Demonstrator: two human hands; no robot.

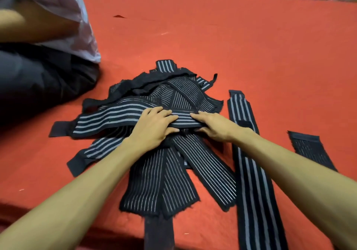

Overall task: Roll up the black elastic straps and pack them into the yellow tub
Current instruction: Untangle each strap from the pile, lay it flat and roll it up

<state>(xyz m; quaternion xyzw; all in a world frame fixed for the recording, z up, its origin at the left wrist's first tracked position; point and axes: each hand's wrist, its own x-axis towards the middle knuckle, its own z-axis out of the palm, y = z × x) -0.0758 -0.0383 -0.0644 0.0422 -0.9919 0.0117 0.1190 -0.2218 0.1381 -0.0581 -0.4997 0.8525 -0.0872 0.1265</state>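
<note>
Red felt mat (251,46) carries everything. Towards its near edge, black striped elastic straps (154,182) fan out flat. Mid-mat, the left hand (152,128) and right hand (216,126) rest side by side on the topmost strap (108,117), fingers straight across it; whether the thumbs hook its near edge I cannot tell. Its long axis runs left to right, crossways to both forearms, most of its length trailing leftward, so the left hand is nearer the free end. No yellow tub shows.
</note>
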